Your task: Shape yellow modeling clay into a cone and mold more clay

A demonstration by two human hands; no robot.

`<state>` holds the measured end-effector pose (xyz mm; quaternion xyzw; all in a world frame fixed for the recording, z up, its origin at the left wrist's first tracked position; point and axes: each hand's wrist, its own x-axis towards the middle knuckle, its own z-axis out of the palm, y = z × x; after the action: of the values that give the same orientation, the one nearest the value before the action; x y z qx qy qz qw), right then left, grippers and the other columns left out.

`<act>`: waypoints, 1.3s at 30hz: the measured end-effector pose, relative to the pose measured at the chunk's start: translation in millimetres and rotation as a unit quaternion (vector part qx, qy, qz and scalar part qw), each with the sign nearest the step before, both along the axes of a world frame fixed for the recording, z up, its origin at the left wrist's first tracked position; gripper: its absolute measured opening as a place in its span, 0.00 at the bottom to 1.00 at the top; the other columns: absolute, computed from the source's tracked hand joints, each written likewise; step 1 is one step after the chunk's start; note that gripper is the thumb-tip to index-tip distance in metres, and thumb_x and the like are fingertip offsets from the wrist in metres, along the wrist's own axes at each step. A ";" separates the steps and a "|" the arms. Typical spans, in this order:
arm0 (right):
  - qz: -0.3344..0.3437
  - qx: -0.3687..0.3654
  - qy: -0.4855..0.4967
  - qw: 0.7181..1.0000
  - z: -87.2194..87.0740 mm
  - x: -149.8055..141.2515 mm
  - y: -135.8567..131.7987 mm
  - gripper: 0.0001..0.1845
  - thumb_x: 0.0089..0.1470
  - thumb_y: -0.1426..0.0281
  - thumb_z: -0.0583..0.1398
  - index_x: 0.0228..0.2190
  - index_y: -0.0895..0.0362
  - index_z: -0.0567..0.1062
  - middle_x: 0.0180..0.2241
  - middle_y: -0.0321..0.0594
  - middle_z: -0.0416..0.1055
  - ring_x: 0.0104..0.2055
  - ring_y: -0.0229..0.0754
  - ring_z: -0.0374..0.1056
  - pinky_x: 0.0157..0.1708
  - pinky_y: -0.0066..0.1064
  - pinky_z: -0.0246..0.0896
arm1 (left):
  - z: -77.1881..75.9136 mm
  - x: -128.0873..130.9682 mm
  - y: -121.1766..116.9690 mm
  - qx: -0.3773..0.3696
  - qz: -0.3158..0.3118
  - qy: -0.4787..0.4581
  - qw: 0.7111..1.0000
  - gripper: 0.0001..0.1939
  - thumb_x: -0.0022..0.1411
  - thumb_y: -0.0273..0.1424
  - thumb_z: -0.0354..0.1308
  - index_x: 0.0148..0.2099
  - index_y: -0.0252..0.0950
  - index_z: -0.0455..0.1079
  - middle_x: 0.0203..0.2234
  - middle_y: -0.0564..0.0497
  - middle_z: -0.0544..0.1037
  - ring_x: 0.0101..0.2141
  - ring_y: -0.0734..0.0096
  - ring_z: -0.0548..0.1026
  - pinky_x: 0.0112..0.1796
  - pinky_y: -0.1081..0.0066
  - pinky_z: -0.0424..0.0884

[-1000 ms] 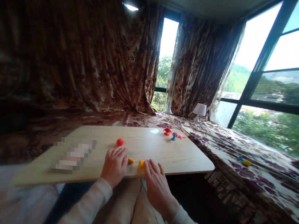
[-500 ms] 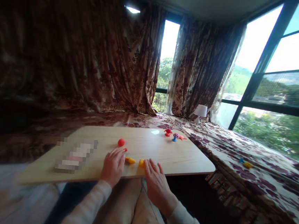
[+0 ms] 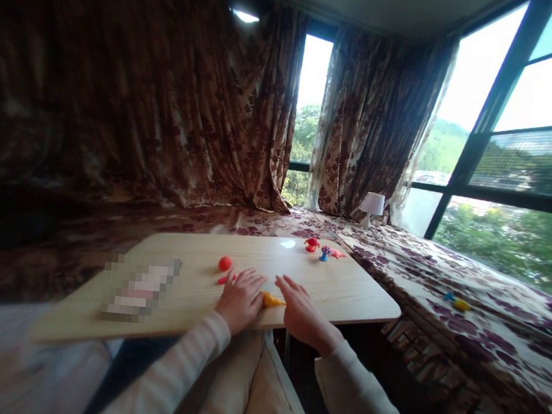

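Note:
Between my hands a yellow piece [image 3: 272,300], which looks like soft modelling clay, lies near the table's front edge. My left hand [image 3: 240,298] rests palm down at its left end, fingers stretched forward, the thumb side at the yellow piece. At the other end my right hand [image 3: 304,311] is tilted on its side, fingers extended and apart, partly covering the piece's right tip. Neither hand is closed around it. Just beyond my left fingers lie a pink stick [image 3: 226,280], partly hidden by that hand, and a red ball [image 3: 225,264].
The light wooden table [image 3: 335,302] spans my lap. Small red [image 3: 311,244] and blue [image 3: 325,254] figures stand at its far right, beside a flat pink piece [image 3: 337,254]. A blurred-out object [image 3: 140,288] lies on the left. A white lamp [image 3: 371,206] stands on the flowered cover behind.
My left hand has moved right, uncovering more of the pink stick. The yellow pieces have shifted right and show together between my hands. My right hand has moved slightly right and tilted up.

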<state>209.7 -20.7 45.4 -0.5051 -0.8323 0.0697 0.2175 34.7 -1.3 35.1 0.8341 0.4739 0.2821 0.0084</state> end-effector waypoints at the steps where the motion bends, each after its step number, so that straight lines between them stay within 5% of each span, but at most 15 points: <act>1: -0.011 0.011 0.039 0.999 0.3 7.4 1.3 0.41 0.38 0.86 0.48 0.59 0.70 0.58 0.58 0.56 0.61 0.65 0.49 0.48 0.61 0.45 0.46 | 2.6 3.3 0.6 -0.016 -0.019 0.008 1.000 0.18 0.59 0.29 0.49 0.51 0.40 0.70 0.50 0.47 0.75 0.56 0.53 0.64 0.58 0.39 0.41; 4: -0.024 0.029 0.177 0.984 -4.0 31.2 5.5 0.39 0.37 0.86 0.48 0.55 0.66 0.66 0.56 0.52 0.65 0.63 0.48 0.52 0.61 0.44 0.47 | 5.3 6.8 4.1 -0.053 -0.040 -0.024 0.997 0.15 0.52 0.27 0.56 0.43 0.41 0.75 0.44 0.48 0.78 0.54 0.51 0.66 0.59 0.39 0.38; 7: -0.052 0.031 0.320 0.945 -14.0 49.1 15.7 0.36 0.38 0.85 0.50 0.51 0.59 0.71 0.50 0.46 0.72 0.57 0.46 0.62 0.60 0.45 0.49 | 4.1 4.9 11.8 -0.071 -0.023 -0.084 0.994 0.13 0.48 0.28 0.60 0.39 0.40 0.77 0.40 0.46 0.79 0.50 0.51 0.69 0.59 0.44 0.47; 12: -0.058 0.021 0.388 0.920 -31.4 36.8 43.2 0.25 0.45 0.78 0.51 0.46 0.60 0.74 0.41 0.50 0.77 0.46 0.49 0.72 0.46 0.46 0.67 | 2.4 6.2 33.7 -0.104 -0.016 -0.149 0.983 0.20 0.58 0.31 0.52 0.52 0.32 0.69 0.42 0.44 0.79 0.45 0.63 0.75 0.47 0.64 0.70; 15: -0.021 0.010 0.406 0.913 -36.2 9.1 56.2 0.20 0.47 0.76 0.53 0.41 0.60 0.77 0.40 0.48 0.77 0.43 0.46 0.73 0.44 0.39 0.69 | 0.7 7.6 43.4 -0.117 -0.010 -0.148 0.982 0.18 0.58 0.31 0.52 0.49 0.33 0.71 0.40 0.46 0.80 0.44 0.65 0.76 0.45 0.67 0.70; 21: 0.012 0.002 0.412 0.911 -39.2 -27.5 71.0 0.13 0.48 0.72 0.57 0.35 0.59 0.80 0.35 0.44 0.78 0.37 0.45 0.73 0.40 0.37 0.70 | -1.9 -1.2 40.7 -0.095 0.071 -0.078 0.990 0.09 0.52 0.34 0.57 0.36 0.40 0.75 0.42 0.46 0.78 0.52 0.50 0.67 0.55 0.49 0.54; 29: 0.007 0.007 0.389 0.921 -41.0 -31.3 71.2 0.12 0.46 0.76 0.57 0.31 0.58 0.80 0.31 0.42 0.75 0.34 0.42 0.71 0.33 0.31 0.68 | -1.7 -4.7 34.7 -0.068 0.081 -0.018 0.994 0.11 0.53 0.35 0.56 0.36 0.40 0.76 0.38 0.47 0.80 0.46 0.55 0.71 0.54 0.52 0.55; 34: 0.016 0.018 0.370 0.929 -37.7 -28.7 67.3 0.12 0.46 0.77 0.56 0.26 0.57 0.80 0.26 0.37 0.73 0.32 0.40 0.68 0.34 0.30 0.64 | -0.7 -1.4 36.1 -0.051 0.093 -0.042 0.993 0.14 0.58 0.31 0.52 0.44 0.40 0.76 0.45 0.48 0.78 0.50 0.61 0.70 0.54 0.60 0.58; 39: 0.018 0.019 0.367 0.930 -37.3 -27.7 63.9 0.12 0.48 0.75 0.57 0.30 0.57 0.81 0.27 0.38 0.74 0.31 0.41 0.68 0.35 0.31 0.64 | 1.6 9.0 37.5 -0.047 0.134 -0.083 0.986 0.13 0.59 0.35 0.54 0.41 0.39 0.77 0.38 0.49 0.81 0.43 0.62 0.74 0.49 0.61 0.64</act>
<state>182.0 43.2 8.2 -0.4253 -0.7044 0.2379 0.5161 43.8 36.2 36.7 0.7354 0.5919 0.3263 0.0490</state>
